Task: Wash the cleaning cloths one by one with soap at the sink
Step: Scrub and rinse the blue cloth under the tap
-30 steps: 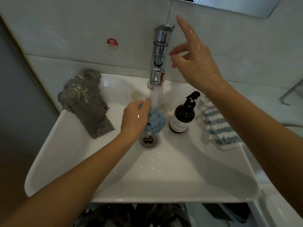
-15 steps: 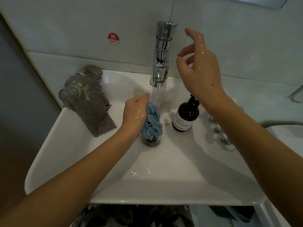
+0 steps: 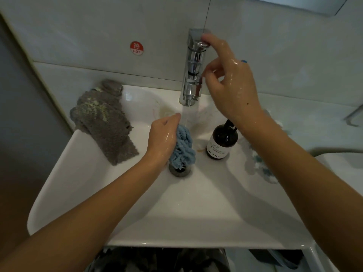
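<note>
My left hand (image 3: pixel 164 136) grips a bunched blue cloth (image 3: pixel 183 148) in the white sink (image 3: pixel 137 216), just over the drain (image 3: pixel 179 171) and beside the stream of water. My right hand (image 3: pixel 229 81) is wet and raised at the chrome tap (image 3: pixel 193 69); its forefinger touches the top of the tap lever and the other fingers are loosely curled, holding nothing. A dark soap pump bottle (image 3: pixel 222 141) stands in the basin to the right of the drain.
A grey cloth (image 3: pixel 106 122) hangs over the sink's left rim. A blue-and-white striped cloth (image 3: pixel 261 165) lies on the right side, mostly hidden by my right forearm. A red HOT sticker (image 3: pixel 136 48) is on the wall tile.
My right hand came down from mid-air to the top of the tap. My left hand kept the blue cloth by the stream, turning it more upright. The water keeps running.
</note>
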Demonstrator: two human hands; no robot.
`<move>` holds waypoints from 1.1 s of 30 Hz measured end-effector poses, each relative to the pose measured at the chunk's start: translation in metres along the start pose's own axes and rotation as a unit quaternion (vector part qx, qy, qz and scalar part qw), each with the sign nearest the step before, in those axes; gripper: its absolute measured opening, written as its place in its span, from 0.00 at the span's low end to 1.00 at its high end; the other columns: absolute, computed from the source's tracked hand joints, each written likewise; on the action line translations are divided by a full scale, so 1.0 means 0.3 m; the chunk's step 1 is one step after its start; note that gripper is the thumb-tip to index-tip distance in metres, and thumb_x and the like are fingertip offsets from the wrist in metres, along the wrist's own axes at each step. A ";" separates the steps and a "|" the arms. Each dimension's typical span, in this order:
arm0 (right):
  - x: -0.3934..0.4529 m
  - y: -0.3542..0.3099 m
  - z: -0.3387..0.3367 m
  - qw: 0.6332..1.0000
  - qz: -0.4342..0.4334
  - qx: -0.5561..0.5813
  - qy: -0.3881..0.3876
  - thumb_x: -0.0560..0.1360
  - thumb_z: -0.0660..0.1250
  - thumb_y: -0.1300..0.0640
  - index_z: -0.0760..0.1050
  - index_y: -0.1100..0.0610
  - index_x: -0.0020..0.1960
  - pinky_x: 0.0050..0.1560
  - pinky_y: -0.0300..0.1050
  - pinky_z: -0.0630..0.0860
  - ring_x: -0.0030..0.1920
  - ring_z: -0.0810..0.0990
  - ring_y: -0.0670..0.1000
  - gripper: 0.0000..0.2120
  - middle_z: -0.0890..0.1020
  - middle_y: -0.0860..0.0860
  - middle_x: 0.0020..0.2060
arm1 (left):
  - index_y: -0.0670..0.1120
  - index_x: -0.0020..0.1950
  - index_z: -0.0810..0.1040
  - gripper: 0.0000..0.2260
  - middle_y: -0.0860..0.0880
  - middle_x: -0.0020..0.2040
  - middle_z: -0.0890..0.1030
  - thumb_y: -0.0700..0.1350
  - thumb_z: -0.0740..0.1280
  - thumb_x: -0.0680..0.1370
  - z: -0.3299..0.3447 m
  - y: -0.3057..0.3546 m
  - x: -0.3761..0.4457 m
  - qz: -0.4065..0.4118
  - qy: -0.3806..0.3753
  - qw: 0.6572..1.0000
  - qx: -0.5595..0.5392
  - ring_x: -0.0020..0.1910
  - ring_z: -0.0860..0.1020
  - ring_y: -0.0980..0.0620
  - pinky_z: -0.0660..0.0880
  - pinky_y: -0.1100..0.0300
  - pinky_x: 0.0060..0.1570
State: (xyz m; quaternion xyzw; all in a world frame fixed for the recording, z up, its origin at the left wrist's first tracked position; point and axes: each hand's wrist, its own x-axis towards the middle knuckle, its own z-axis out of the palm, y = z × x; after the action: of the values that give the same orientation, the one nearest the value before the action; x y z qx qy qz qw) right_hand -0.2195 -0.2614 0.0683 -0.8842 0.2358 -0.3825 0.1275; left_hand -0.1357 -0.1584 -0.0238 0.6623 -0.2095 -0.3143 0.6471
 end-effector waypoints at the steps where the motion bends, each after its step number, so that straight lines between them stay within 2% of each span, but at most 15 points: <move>1: -0.010 0.000 0.002 1.000 0.006 0.007 -0.004 0.78 0.60 0.62 0.65 0.49 0.75 0.43 0.53 0.80 0.39 0.81 0.51 0.26 0.82 0.49 0.42 | 0.44 0.39 0.68 0.14 0.45 0.34 0.71 0.51 0.62 0.81 0.002 0.000 -0.001 -0.002 0.002 1.000 -0.002 0.30 0.73 0.53 0.73 0.61 0.32; 4: -0.035 -0.007 -0.001 0.998 0.027 0.030 0.040 0.78 0.61 0.60 0.67 0.50 0.74 0.43 0.48 0.80 0.41 0.80 0.46 0.24 0.79 0.44 0.44 | 0.45 0.40 0.69 0.13 0.45 0.34 0.70 0.50 0.62 0.81 0.005 -0.001 -0.003 0.002 0.008 1.000 -0.001 0.29 0.72 0.54 0.72 0.60 0.33; 7: -0.123 -0.028 0.022 0.981 0.067 0.130 0.126 0.77 0.60 0.60 0.73 0.54 0.64 0.41 0.50 0.80 0.40 0.81 0.46 0.16 0.80 0.46 0.41 | 0.45 0.40 0.69 0.13 0.43 0.36 0.71 0.50 0.62 0.81 0.007 0.004 -0.003 0.003 0.011 1.000 -0.016 0.34 0.73 0.50 0.73 0.57 0.37; 9: -0.208 -0.037 0.066 0.973 0.100 0.162 0.134 0.77 0.58 0.58 0.75 0.55 0.57 0.39 0.50 0.80 0.39 0.81 0.46 0.11 0.81 0.47 0.40 | 0.44 0.41 0.69 0.13 0.42 0.37 0.72 0.51 0.62 0.81 0.005 0.009 -0.004 0.005 0.011 1.000 -0.025 0.36 0.74 0.48 0.74 0.54 0.39; 12: -0.313 -0.024 0.144 0.980 0.117 0.128 0.099 0.78 0.59 0.56 0.78 0.57 0.52 0.40 0.49 0.80 0.40 0.79 0.44 0.11 0.81 0.46 0.42 | 0.44 0.40 0.70 0.14 0.42 0.36 0.74 0.50 0.61 0.81 0.004 0.015 -0.010 0.015 0.011 1.000 -0.022 0.36 0.76 0.47 0.74 0.54 0.38; 14: -0.337 -0.021 0.180 0.977 0.159 0.138 0.039 0.78 0.61 0.51 0.78 0.56 0.58 0.47 0.48 0.80 0.47 0.79 0.44 0.14 0.80 0.47 0.49 | 0.44 0.36 0.70 0.15 0.45 0.34 0.75 0.50 0.61 0.81 0.003 0.018 -0.014 0.022 0.018 0.999 -0.024 0.34 0.78 0.51 0.75 0.58 0.35; 17: -0.338 -0.021 0.205 0.955 0.210 0.181 -0.106 0.80 0.61 0.44 0.69 0.53 0.70 0.60 0.48 0.77 0.59 0.77 0.46 0.22 0.77 0.48 0.61 | 0.44 0.34 0.72 0.16 0.46 0.33 0.76 0.48 0.62 0.81 0.002 0.026 -0.011 0.027 0.026 0.998 -0.054 0.33 0.78 0.53 0.76 0.58 0.35; 19: -0.340 -0.019 0.209 0.926 0.221 0.254 -0.170 0.80 0.62 0.45 0.66 0.49 0.70 0.61 0.50 0.77 0.59 0.77 0.45 0.20 0.77 0.44 0.59 | 0.44 0.35 0.71 0.15 0.45 0.33 0.75 0.48 0.62 0.81 0.001 0.031 -0.007 0.026 0.035 0.996 -0.072 0.33 0.77 0.52 0.76 0.58 0.35; 21: -0.346 -0.007 0.209 0.910 0.216 0.292 -0.199 0.80 0.63 0.47 0.64 0.44 0.69 0.61 0.47 0.78 0.58 0.78 0.41 0.19 0.76 0.37 0.55 | 0.43 0.36 0.70 0.15 0.45 0.33 0.74 0.48 0.62 0.81 0.002 0.031 -0.005 0.027 0.041 0.995 -0.084 0.33 0.77 0.52 0.76 0.58 0.35; 24: -0.353 0.024 0.205 0.902 0.194 0.306 -0.234 0.78 0.66 0.48 0.57 0.47 0.75 0.60 0.37 0.76 0.58 0.76 0.34 0.30 0.72 0.34 0.58 | 0.44 0.34 0.70 0.16 0.47 0.30 0.74 0.48 0.63 0.81 0.004 0.027 -0.002 0.031 0.044 0.994 -0.091 0.30 0.76 0.54 0.76 0.61 0.32; 27: -0.355 0.043 0.207 0.901 0.175 0.311 -0.248 0.78 0.69 0.54 0.53 0.50 0.78 0.62 0.39 0.75 0.62 0.76 0.38 0.36 0.72 0.41 0.65 | 0.45 0.34 0.70 0.17 0.49 0.30 0.75 0.51 0.65 0.80 0.004 0.024 0.008 0.023 0.050 0.993 -0.108 0.30 0.78 0.54 0.77 0.60 0.33; 30: -0.347 0.043 0.206 0.901 0.179 0.324 -0.226 0.77 0.69 0.62 0.58 0.54 0.76 0.58 0.34 0.76 0.59 0.77 0.35 0.32 0.74 0.43 0.62 | 0.46 0.34 0.72 0.17 0.47 0.32 0.78 0.54 0.67 0.78 -0.002 0.021 0.015 0.027 0.042 0.991 -0.123 0.36 0.80 0.49 0.80 0.56 0.39; 33: -0.335 0.046 0.201 0.906 0.190 0.339 -0.169 0.76 0.69 0.65 0.66 0.56 0.71 0.54 0.32 0.77 0.55 0.78 0.34 0.26 0.76 0.40 0.56 | 0.46 0.36 0.73 0.16 0.47 0.35 0.80 0.55 0.68 0.77 -0.009 0.029 0.016 0.041 0.045 0.992 -0.106 0.39 0.81 0.50 0.79 0.57 0.40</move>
State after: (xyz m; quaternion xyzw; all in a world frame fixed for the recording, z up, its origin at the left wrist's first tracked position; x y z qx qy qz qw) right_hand -0.2396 -0.2187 -0.0399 -0.7776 0.2310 -0.2525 0.5275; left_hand -0.1293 -0.1605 -0.0160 0.5940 -0.1729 -0.2780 0.7348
